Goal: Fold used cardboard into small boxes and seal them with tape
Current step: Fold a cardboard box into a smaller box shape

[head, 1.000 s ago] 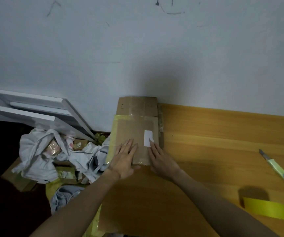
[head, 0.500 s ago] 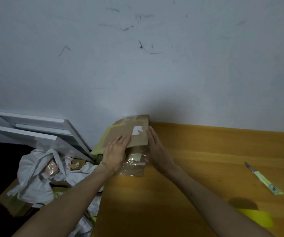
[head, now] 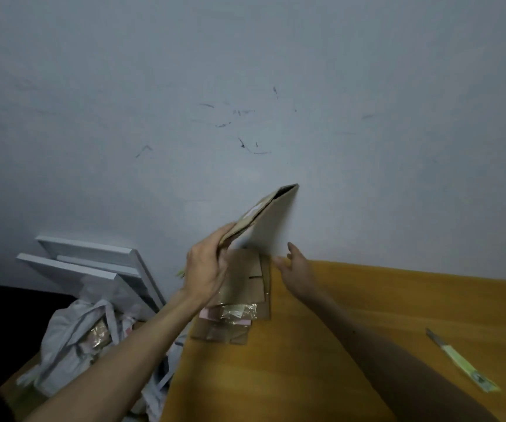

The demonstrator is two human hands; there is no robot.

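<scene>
Left hand (head: 206, 269) up high, grip curled tight round the lower edge of the flattened cardboard (head: 271, 226) tilted above the surface (head: 382, 306), right hand (head: 299, 268) stretched out just beside it, fingers loose and holding nothing.

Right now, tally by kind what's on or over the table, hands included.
Hands: 2 (left hand, right hand)
Raised cardboard piece: 1
Flat cardboard stack: 1
Utility knife: 1
Total: 5

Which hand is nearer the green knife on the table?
Right. The right hand hovers open, up-left of the knife; the left hand grips folded cardboard farther left.
</scene>
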